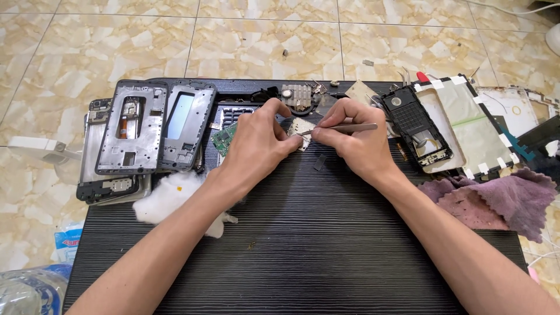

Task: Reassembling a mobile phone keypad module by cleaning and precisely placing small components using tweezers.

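up close, small pale metal part [301, 128] between left hand [256, 146] fingers

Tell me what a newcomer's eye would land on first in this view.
Probably the two hands meeting at the middle of the black table: the left hand steadies a small pale phone part while the right hand works metal tweezers against it. Next, the stripped phone frames stacked at the left edge, and the crumpled purple cloth at the right.
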